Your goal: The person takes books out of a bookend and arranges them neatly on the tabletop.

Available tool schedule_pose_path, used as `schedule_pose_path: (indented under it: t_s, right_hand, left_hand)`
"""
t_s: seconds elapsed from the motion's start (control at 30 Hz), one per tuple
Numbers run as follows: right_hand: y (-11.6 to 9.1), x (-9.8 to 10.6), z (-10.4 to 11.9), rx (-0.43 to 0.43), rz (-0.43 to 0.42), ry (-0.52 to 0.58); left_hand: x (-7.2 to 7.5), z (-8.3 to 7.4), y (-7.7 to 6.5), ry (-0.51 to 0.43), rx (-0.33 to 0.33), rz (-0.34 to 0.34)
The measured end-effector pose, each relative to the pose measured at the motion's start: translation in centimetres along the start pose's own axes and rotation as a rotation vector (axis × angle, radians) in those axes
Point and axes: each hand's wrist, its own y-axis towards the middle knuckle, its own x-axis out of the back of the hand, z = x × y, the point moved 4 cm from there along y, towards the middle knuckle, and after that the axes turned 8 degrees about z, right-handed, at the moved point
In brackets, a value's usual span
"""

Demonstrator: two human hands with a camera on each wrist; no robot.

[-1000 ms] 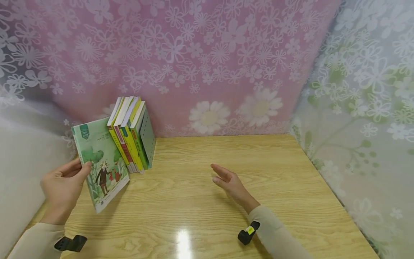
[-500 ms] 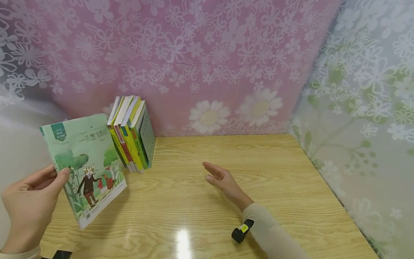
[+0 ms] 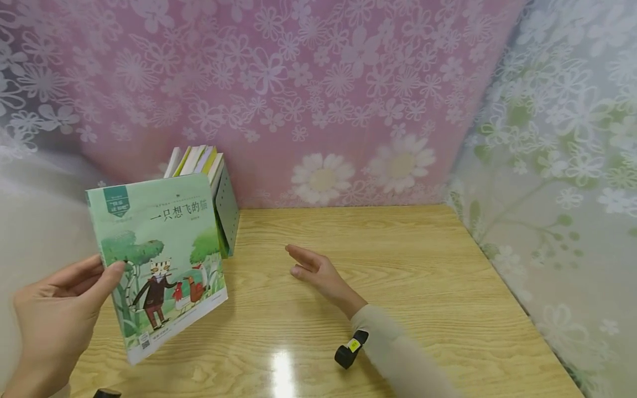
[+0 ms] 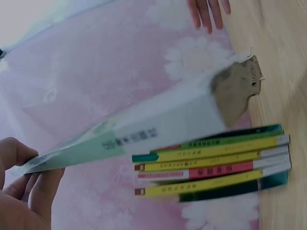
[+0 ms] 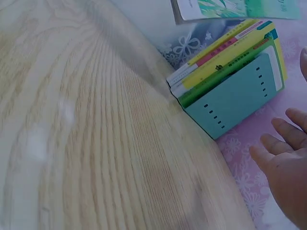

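Note:
My left hand [image 3: 62, 315] pinches a green picture book [image 3: 166, 237] by its left edge, thumb on the front cover. The cover, with a cat in a dark coat and two birds, faces me. Tilted and raised over the table, the book hides most of the row behind it in the head view. That row of upright books [image 4: 211, 165] shows its yellow, red and green spines in the left wrist view. A teal perforated bookend [image 5: 240, 96] stands at the row's right side. Over mid-table, my right hand [image 3: 323, 273] holds nothing, its fingers extended toward the left.
The wood-grain table [image 3: 398, 309] stretches out to the right and front. A pink flowered backdrop [image 3: 348, 83] rises along its back edge. On the right side hangs a pale flowered sheet [image 3: 562, 193].
The picture book first moved left and nearer to me, away from the row, then back right in front of it, its cover turning to face me. My right hand has drifted left.

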Motion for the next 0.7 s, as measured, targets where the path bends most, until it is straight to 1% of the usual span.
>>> schedule_pose_path:
  t_s: [0.03,0.1,0.23,0.3,0.37,0.43,0.47,0.53,0.6,0.7]
  right_hand:
    - [0.1,-0.2,0.0,0.004,0.009,0.009]
    - [0.2,-0.6,-0.1,0.005,0.018,0.025]
    - [0.4,-1.2,-0.1,0.016,0.013,0.058]
    - [0.5,-1.5,0.0,0.02,0.005,0.076]
    - [0.6,-1.7,0.2,0.026,0.002,0.096]
    - [0.7,-1.9,0.3,0.027,0.002,0.117]
    - [0.7,-1.9,0.4,0.026,0.003,0.127]
    - [0.6,-1.9,0.6,0.02,0.002,0.149]
    - [0.5,-1.8,0.7,0.004,0.0,0.171]
    - [0.3,-1.6,0.7,-0.018,0.005,0.185]
  left_hand:
    - [-0.4,0.1,0.0,-0.062,-0.006,0.032]
    - [-1.2,0.3,0.0,-0.108,-0.028,0.101]
    - [-3.1,1.1,0.3,-0.226,-0.071,0.274]
    - [-4.1,1.7,0.4,-0.281,-0.079,0.348]
    - [-5.2,2.2,0.6,-0.312,-0.091,0.409]
    - [-6.3,2.6,0.7,-0.331,-0.104,0.452]
    - [-6.7,2.9,0.7,-0.337,-0.1,0.469]
    - [-7.6,3.2,0.7,-0.328,-0.103,0.511]
    - [-8.4,3.7,0.6,-0.324,-0.092,0.542]
    - [-9.5,4.4,0.6,-0.294,-0.066,0.577]
